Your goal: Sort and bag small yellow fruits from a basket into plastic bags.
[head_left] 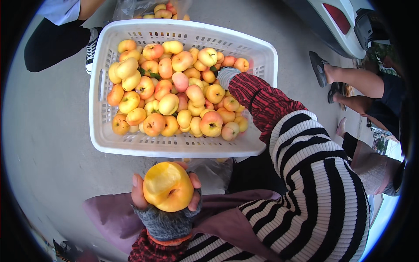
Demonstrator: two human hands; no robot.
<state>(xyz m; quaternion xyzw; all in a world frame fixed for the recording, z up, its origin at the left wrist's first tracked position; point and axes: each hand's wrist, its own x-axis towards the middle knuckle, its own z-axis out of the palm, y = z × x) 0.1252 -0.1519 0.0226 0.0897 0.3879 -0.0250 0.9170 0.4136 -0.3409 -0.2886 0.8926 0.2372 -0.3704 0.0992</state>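
My left hand, in a grey fingerless glove, holds a large yellow peach in front of my lap, with its fingers wrapped round the sides. A pale, uneven patch shows on top of this fruit. My right arm, in a striped sleeve and a red-and-black cuff, reaches into a white plastic basket. There my right hand, in a grey glove, is at the right side of a heap of yellow and red peaches. Its fingers are hidden among the fruit. A few green leaves lie between the peaches.
Beyond the basket stands a clear plastic bag with more peaches. Another clear bag lies between the basket and my lap. A person with a black canvas shoe is at the far left. Other people's legs and a white vehicle are at right.
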